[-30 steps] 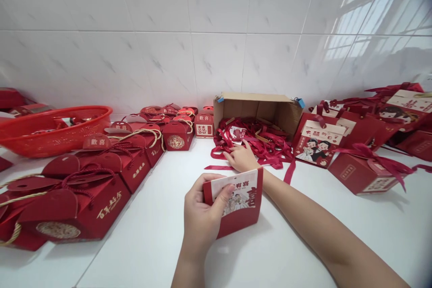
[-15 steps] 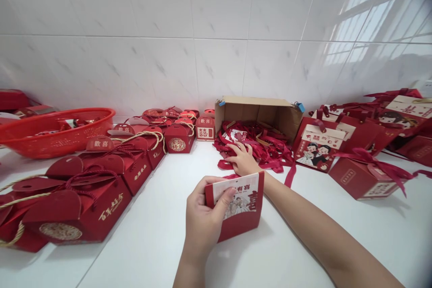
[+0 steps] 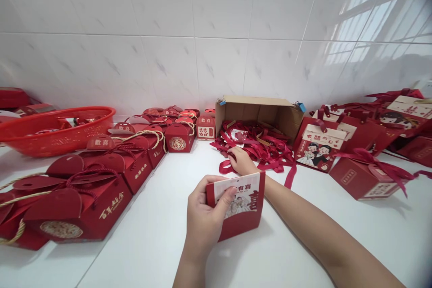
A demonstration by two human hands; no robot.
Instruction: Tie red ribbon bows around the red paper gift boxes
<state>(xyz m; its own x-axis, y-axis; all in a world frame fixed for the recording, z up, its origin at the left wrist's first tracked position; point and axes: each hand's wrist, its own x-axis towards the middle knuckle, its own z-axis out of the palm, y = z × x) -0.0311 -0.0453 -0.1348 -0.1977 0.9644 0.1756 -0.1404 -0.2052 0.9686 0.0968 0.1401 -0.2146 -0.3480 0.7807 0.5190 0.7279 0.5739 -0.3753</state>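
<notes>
My left hand (image 3: 202, 218) grips a flat red and white gift box (image 3: 240, 204) with a cartoon couple printed on it, holding it upright over the white counter, thumb on its front. Behind the box, my right hand (image 3: 241, 161) reaches into a tangle of red ribbons (image 3: 259, 146) that spills from a cardboard box (image 3: 263, 110) lying on its side. Its fingers are closed on a ribbon strand at the edge of the pile.
Many assembled red gift boxes with rope handles (image 3: 87, 198) fill the left side, behind them a red plastic basket (image 3: 54, 128). Red boxes with ribbon bows (image 3: 364, 173) and printed bags (image 3: 317, 146) stand at the right. A white tiled wall (image 3: 216, 31) closes the back.
My right hand has pulled back a little from the ribbon pile toward me, drawing a strand along. The left hand and its box have barely moved.
</notes>
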